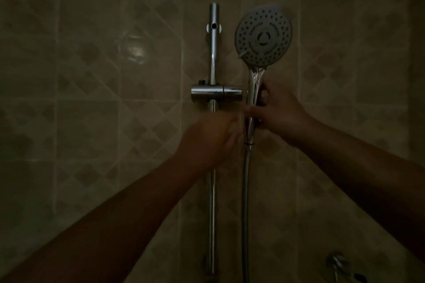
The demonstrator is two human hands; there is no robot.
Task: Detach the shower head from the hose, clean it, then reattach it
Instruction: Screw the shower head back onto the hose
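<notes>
The round grey shower head point(263, 35) faces me, upright, its chrome handle point(254, 92) pointing down. My right hand point(279, 115) grips that handle from the right, with thumb and fingers curled round it. From the handle's lower end the chrome hose point(245, 190) hangs straight down. My left hand point(215, 134) is blurred and reaches in from the left, its fingertips close to the handle's lower end; contact with it cannot be made out. The room is very dim.
A vertical chrome slide rail point(213, 53) is fixed to the tiled wall, with a chrome holder bracket point(216, 94) across it, just left of the handle. A chrome tap fitting point(338, 263) shows at the bottom right.
</notes>
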